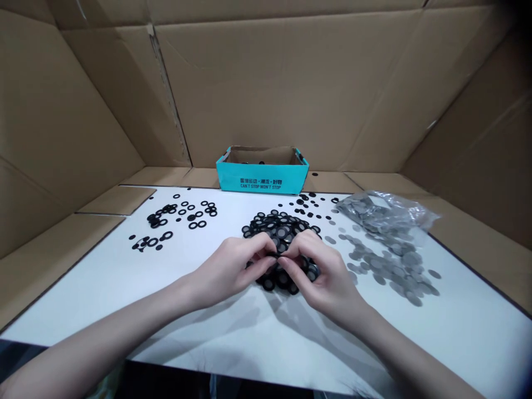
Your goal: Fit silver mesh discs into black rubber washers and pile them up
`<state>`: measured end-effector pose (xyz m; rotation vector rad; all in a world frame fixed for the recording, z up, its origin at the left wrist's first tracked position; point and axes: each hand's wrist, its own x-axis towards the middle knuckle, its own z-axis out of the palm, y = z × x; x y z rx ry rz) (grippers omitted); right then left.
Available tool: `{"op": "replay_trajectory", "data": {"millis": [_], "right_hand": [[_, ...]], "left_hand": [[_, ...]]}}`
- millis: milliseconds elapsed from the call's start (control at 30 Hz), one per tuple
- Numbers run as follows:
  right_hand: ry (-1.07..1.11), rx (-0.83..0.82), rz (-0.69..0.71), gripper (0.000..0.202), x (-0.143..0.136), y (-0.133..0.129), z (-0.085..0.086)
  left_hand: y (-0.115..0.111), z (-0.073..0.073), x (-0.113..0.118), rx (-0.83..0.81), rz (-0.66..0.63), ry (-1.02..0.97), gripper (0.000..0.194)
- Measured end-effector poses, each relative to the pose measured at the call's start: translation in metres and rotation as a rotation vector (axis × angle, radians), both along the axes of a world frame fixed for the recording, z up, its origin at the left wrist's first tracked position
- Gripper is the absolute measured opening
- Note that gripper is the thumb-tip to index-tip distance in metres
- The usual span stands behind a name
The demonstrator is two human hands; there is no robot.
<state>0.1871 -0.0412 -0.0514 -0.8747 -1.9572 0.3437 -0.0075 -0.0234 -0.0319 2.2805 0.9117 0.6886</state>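
Note:
My left hand (243, 263) and my right hand (322, 269) meet over a pile of black rings with grey discs in their centres (282, 231). Thumb and forefinger of each hand are pinched together, the fingertips almost touching. Between them is a small black ring (274, 255), mostly covered by the fingers. To the right of my right hand, loose grey discs (397, 269) lie scattered and overlapping on the white table.
Loose black rings (182, 212) are spread at the left. Behind the pile stands a turquoise box (261, 178), with small black pieces near its right end. A clear plastic bag (386, 213) of grey discs lies at the right. Cardboard walls (282, 83) enclose the table (95, 299).

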Motion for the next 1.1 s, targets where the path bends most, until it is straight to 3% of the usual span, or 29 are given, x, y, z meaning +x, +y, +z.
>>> {"op": "replay_trajectory", "data": {"millis": [167,400,733,800,933,1100], "right_hand": [[-0.035,0.056,-0.022,0.020,0.000,0.000,-0.004],[-0.125,0.046,-0.014,0.013,0.005,0.005,-0.006],[-0.133,0.122,-0.023,0.015,0.002,0.003,-0.009],[-0.039,0.022,-0.030,0.016,0.002,0.002,-0.006],[0.161,-0.361,0.060,0.019,0.004,0.003,0.000],[0.338,-0.689,0.273,0.032,0.003,0.003,0.001]], "left_hand": [[0.000,0.006,-0.002,0.077,-0.027,0.098,0.007],[0.004,-0.003,-0.002,0.105,0.033,0.038,0.006],[0.003,0.000,-0.001,0.058,0.000,0.022,0.008],[0.004,-0.001,-0.002,0.046,-0.007,-0.035,0.005],[0.004,-0.003,-0.005,0.165,-0.041,-0.122,0.027],[0.002,-0.001,-0.005,0.362,-0.077,-0.126,0.018]]}}
